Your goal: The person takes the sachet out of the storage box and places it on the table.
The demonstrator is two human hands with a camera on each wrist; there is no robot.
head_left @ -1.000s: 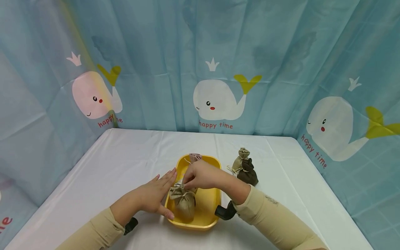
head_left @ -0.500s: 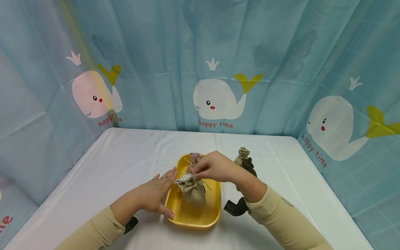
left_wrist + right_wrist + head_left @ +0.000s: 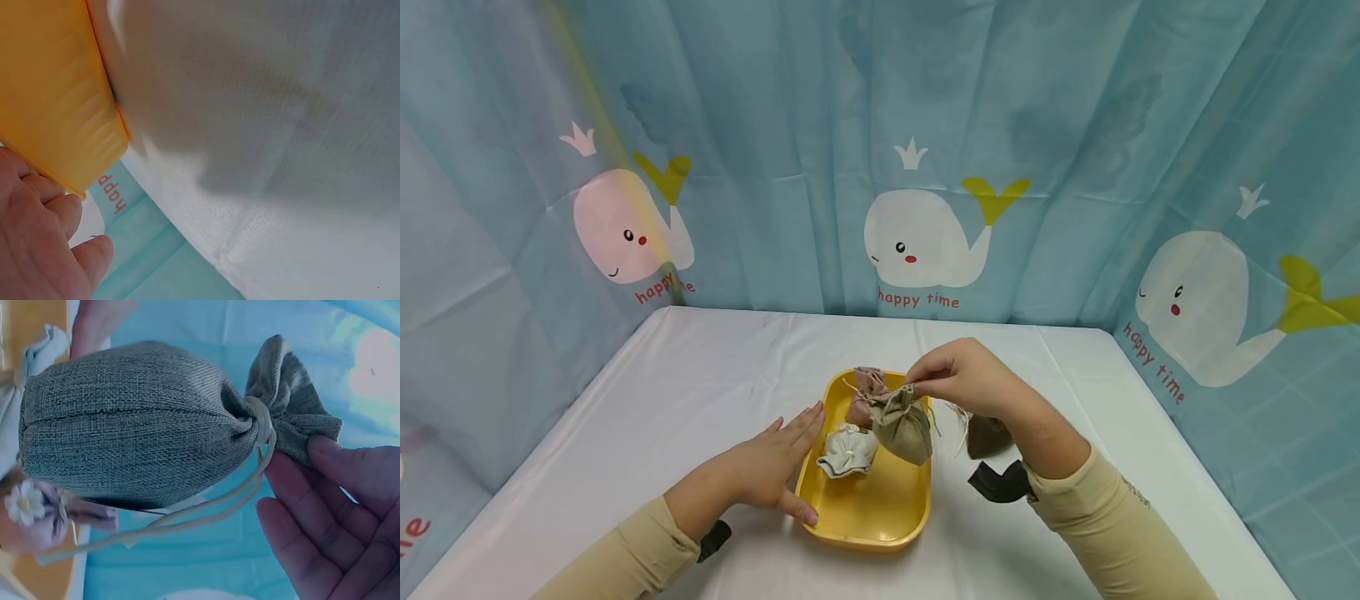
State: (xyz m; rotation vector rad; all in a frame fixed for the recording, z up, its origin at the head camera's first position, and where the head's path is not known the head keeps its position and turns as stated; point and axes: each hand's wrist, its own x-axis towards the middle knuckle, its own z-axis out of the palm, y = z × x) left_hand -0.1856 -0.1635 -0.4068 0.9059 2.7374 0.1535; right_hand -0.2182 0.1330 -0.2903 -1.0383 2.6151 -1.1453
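Right hand (image 3: 973, 379): thumb and fingers pinched on the frilled mouth of the green bag (image 3: 904, 429), beyond the tie; body of the bag unsupported.

Green bag: over the right side of the tray (image 3: 872, 527) in the head view; contact with the rim not certain. Cord (image 3: 187, 522) loose, trailing under the body.

Left hand (image 3: 775, 467): fingers nearly straight, resting along the tray's left rim; thumb apart, at the near left corner.

Risks, as judged: a slip, since only the frill is held and the filled body pulls on it; a snag, should the loose cord catch the rim or a neighbour; a knock to the pink bag, the green one hanging so near it; a shifted tray, should the bag drag on the wall and the left hand's light touch give way; a nudge to the dark bag (image 3: 988, 437), close by the right wrist.

Tray: yellow, shallow, rounded corners. Contents: pink bag (image 3: 868, 383), far end; white bag (image 3: 850, 450), left side. Near end bare.

Outside the tray, right: dark bag, on the white cloth (image 3: 737, 375), partly hidden by the arm.
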